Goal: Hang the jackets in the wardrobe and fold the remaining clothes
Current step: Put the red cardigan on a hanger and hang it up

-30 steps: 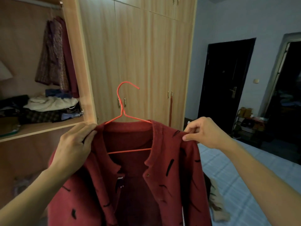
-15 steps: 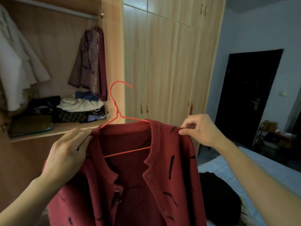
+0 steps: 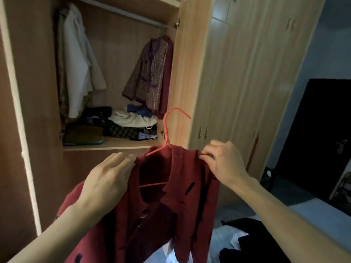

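A dark red jacket (image 3: 161, 209) with black dashes hangs on a red wire hanger (image 3: 166, 130) in front of me. My left hand (image 3: 106, 179) grips its left shoulder. My right hand (image 3: 222, 162) pinches the right shoulder. The hanger's hook points up, level with the wardrobe shelf. The open wardrobe (image 3: 117, 73) lies straight ahead, its rail (image 3: 121, 13) at the top. On that rail hang a white coat (image 3: 79, 59) at the left and a patterned purple jacket (image 3: 150, 73) at the right.
Folded and loose clothes (image 3: 114, 126) lie piled on the wardrobe shelf. The open wardrobe door (image 3: 190, 63) stands just right of the hanger. Shut wardrobe doors (image 3: 247, 82) continue to the right. Dark clothes (image 3: 252, 240) lie on the bed at lower right. A dark doorway (image 3: 319, 133) is far right.
My view has swung left and up, so the open wardrobe compartment and its rail now fill the frame. Both hands keep hold of the jacket's shoulders, which sit nearer the wardrobe.
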Demonstrator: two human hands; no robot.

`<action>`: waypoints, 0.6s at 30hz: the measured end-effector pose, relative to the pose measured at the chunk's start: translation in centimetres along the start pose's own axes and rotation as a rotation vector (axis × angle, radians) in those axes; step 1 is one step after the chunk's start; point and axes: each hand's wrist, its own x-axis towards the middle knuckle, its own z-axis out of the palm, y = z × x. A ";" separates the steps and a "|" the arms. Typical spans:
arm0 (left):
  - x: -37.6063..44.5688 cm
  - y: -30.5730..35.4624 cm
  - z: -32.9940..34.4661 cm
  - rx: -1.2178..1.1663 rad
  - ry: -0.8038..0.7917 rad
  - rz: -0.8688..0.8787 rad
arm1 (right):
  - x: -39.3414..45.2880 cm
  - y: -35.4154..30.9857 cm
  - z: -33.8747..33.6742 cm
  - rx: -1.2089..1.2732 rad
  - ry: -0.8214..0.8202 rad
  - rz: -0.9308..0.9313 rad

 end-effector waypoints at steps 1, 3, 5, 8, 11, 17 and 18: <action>-0.3 -0.3 0.0 0.013 -0.028 0.005 | 0.7 -1.1 0.5 0.059 0.047 -0.003; -0.8 -1.3 0.0 0.009 -0.035 -0.045 | 2.1 -3.0 1.5 0.170 0.104 -0.020; -0.9 -2.7 -0.1 -0.020 0.043 -0.149 | 3.0 -4.5 2.8 0.303 0.136 -0.048; -0.9 -4.4 0.0 -0.058 0.156 -0.231 | 3.2 -5.5 5.2 0.451 0.061 -0.051; -1.0 -5.6 0.5 -0.072 0.192 -0.245 | 3.9 -5.0 7.0 0.520 -0.064 -0.017; 0.4 -9.5 2.7 -0.043 0.227 -0.273 | 7.6 -3.0 10.3 0.669 -0.111 -0.056; 1.0 -10.0 3.2 -0.039 0.227 -0.260 | 8.4 -2.5 11.0 0.670 -0.118 -0.042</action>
